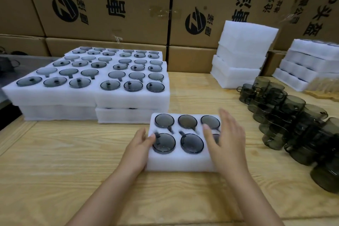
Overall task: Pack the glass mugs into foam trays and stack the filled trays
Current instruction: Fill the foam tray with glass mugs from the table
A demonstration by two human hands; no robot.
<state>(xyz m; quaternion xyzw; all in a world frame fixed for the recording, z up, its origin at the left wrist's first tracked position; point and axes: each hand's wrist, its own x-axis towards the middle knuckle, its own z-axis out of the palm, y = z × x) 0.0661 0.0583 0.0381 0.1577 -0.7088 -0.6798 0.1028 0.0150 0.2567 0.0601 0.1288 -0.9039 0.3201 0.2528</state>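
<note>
The foam tray point(181, 161) is made of white foam, matt and faintly textured. The mugs point(192, 143) set in it are of smoky grey glass, smooth and glossy. The loose mugs point(293, 108) are of the same tinted see-through glass. The table point(73, 161) is surfaced in pale wood, grain shown, matt. The cartons point(110, 29) are of brown cardboard, matt, printed black, with glossy clear tape point(161, 12). The stacked trays point(55, 95): same white matt foam.

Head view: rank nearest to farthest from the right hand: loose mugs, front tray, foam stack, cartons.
1. tray: directly under the right hand.
2. loose mugs: just to its right.
3. foam stack: farther back, right of centre.
4. cartons: walled up behind everything.
</note>
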